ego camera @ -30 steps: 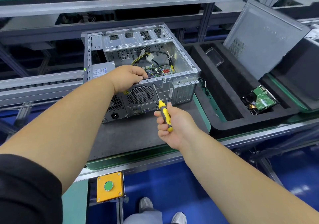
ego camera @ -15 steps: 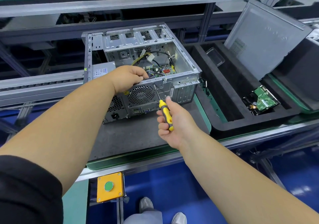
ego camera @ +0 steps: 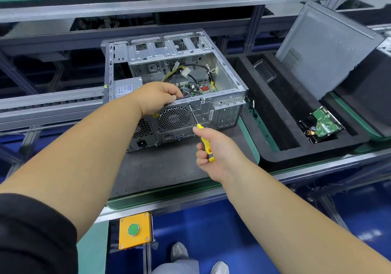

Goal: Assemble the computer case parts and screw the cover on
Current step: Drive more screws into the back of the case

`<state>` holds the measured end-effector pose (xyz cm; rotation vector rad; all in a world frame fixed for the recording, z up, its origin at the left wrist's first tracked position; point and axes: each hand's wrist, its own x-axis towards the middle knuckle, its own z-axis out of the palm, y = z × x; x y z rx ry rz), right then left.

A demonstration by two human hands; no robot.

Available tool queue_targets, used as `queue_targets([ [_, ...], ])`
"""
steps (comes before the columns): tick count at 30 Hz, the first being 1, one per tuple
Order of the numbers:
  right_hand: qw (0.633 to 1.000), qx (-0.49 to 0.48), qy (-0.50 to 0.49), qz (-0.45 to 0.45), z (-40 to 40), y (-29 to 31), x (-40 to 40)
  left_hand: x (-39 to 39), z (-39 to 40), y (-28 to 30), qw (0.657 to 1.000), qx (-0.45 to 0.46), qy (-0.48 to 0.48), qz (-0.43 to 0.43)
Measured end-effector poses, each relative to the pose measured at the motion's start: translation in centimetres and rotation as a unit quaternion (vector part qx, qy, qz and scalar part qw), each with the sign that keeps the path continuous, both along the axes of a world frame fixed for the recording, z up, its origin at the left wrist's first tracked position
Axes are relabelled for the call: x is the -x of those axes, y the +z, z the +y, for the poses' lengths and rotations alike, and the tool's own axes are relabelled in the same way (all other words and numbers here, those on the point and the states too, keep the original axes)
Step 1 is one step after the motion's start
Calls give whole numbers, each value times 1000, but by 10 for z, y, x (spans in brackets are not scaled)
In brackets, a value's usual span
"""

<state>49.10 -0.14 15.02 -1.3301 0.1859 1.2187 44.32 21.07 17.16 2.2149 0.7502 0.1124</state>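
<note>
Computer case of bare grey sheet metal (ego camera: 224, 79), open on top and lying on its side, sits on the dark mat (ego camera: 160, 168) of the green-edged conveyor pallet, rear panel toward the person. It looks stiff but heavy, with thin stamped edges that could cut, so the folded top rim of the rear panel seems the safest place to steady it. The left hand (ego camera: 157, 98) does just that, fingers curled over that rim beside the round fan grille (ego camera: 174, 117). The right hand (ego camera: 213, 147) is wrapped around the yellow-and-grey-handled screwdriver (ego camera: 204, 139), whose slim shaft angles up to a point high on the rear panel; whether the tip is seated in a screw is too small to tell. Against the earlier frames the right fist has rolled a little round the handle, which suggests turning, while the left hand and case have not shifted. Well apart to the right, the flat grey side cover (ego camera: 323, 49) leans in the black foam tray (ego camera: 281, 147) near a green-boarded hard drive (ego camera: 323, 122)
</note>
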Motion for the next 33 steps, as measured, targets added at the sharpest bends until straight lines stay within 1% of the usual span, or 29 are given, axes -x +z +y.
queue_targets([
  [6,999,17,41,-23,-3,0,0,0,1,-1,1000,6,4,-4],
  [11,1000,5,15,12,-1,1,0,1,0,0,1000,4,6,-4],
  [14,1000,11,-1,-7,-3,1,2,1,0,1,1000,2,3,-2],
  [17,999,23,22,-27,-3,0,1,1,0,1,1000,2,3,-2],
  [19,999,26,31,-13,-2,0,0,1,0,0,1000,1,1,-2],
  [23,1000,-5,20,17,-2,-1,-3,1,1,-1,1000,5,0,-3],
  [27,1000,7,-1,-13,-3,1,-2,0,2,-2,1000,6,-3,1],
  [30,999,25,22,-38,-4,1,-2,0,2,-1,1000,3,3,4],
  [33,998,29,42,-46,-4,2,-1,0,2,-1,1000,-4,3,6],
])
